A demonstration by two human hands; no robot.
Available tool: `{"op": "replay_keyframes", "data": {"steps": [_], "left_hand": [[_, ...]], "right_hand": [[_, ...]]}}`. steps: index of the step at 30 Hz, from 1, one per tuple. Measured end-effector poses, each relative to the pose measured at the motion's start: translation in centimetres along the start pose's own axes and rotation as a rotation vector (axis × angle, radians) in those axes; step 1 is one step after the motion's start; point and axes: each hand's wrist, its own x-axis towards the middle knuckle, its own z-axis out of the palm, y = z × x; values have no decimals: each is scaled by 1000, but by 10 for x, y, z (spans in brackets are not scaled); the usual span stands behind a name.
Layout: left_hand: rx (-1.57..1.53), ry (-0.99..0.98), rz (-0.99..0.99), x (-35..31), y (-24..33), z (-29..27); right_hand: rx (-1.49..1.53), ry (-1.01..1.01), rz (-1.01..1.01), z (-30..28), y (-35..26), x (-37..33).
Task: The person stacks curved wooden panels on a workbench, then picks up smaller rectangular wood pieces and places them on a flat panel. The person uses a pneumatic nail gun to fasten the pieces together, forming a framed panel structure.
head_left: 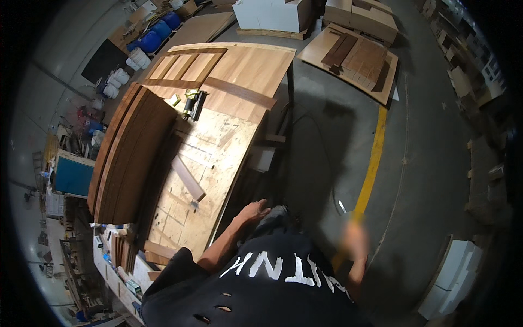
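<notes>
- The desk (229, 147), a long bench topped with pale scuffed plywood, runs away from the person, its near right edge just beside the left hand.
- A stack of long dark-brown veneer strips (128, 158) lies along the desk's left edge, long axis running away from the person.
- A short brown wooden slat (187, 177) lies diagonally on the plywood, up and to the left of the left hand, well apart from the right.
- The left hand (254, 210) is empty, fingers loosely spread, at the desk's edge.
- The right hand (354, 240) hangs over the grey floor, blurred; I cannot tell its grip.
</notes>
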Motion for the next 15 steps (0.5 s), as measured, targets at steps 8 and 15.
{"op": "replay_keyframes", "data": {"steps": [8,15], "left_hand": [[-16,-95,69,120,48,-34],[-55,-31,219,239,77,-102]], "right_hand": [[-85,-203,136,-16,-42,21],[184,-241,188,-39,-169,116]]}}
